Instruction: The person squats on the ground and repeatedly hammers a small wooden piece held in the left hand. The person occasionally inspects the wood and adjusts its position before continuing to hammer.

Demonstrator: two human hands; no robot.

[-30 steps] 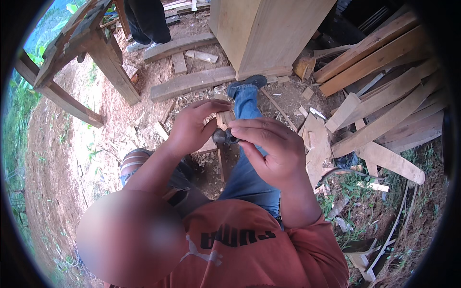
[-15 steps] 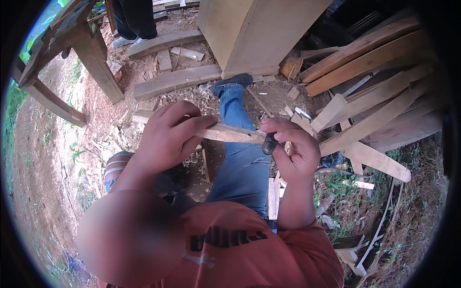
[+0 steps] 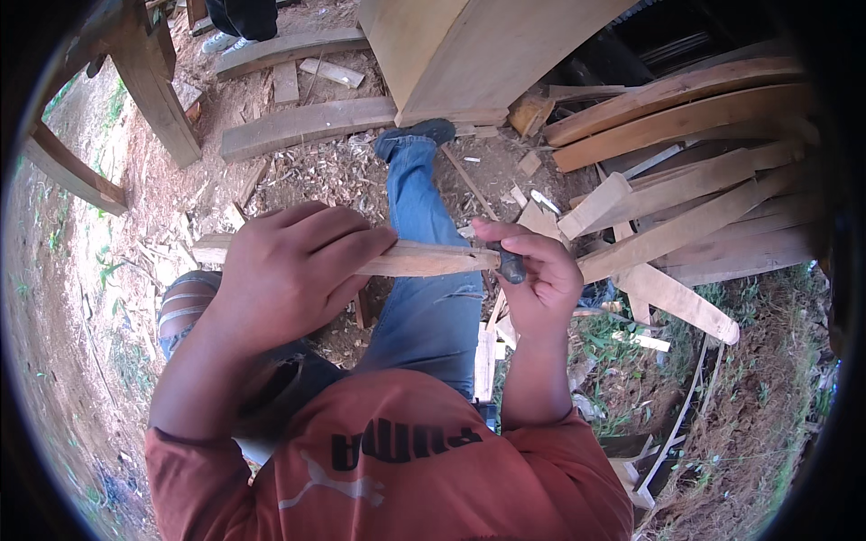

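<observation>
The left hand (image 3: pixel 289 275) is wrapped around a pale wooden stick (image 3: pixel 424 260), now held level across the lap instead of bunched close. The right hand (image 3: pixel 532 270) has slid to its tip, gripping a dark tool (image 3: pixel 511 266), likely whittling there.

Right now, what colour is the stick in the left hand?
Pale tan bare wood, the stick shows best in the head view.

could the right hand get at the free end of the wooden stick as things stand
Probably yes. The right hand, closed around a dark tool handle, already sits right at the pointed end of the wooden stick, which the left hand grips further along. Nothing lies between them.
</observation>
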